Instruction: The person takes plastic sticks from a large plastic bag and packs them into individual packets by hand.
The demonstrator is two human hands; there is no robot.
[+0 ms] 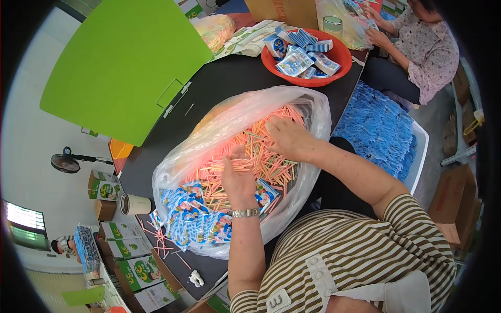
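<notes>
A large clear plastic bag [318,112] lies wide open before me, filled with thin pink, orange and green sticks [255,135]. My left hand [239,180], with a metal watch on the wrist, is palm up over the pile, its fingers curled around a small bundle of sticks. To its right, my right hand [287,138] reaches palm down into the pile with bent fingers; its fingertips are partly hidden, and what they grip cannot be made out. Blue-and-white printed packets [195,219] are heaped at the bag's near left side, beside the left wrist.
A red basin [344,65] of small packets stands at the back. A green board [125,68] rises at the left. A cup [135,204] and loose sticks lie near the table's left edge. A white tub [421,141] of blue packets is at right, near another person [422,52].
</notes>
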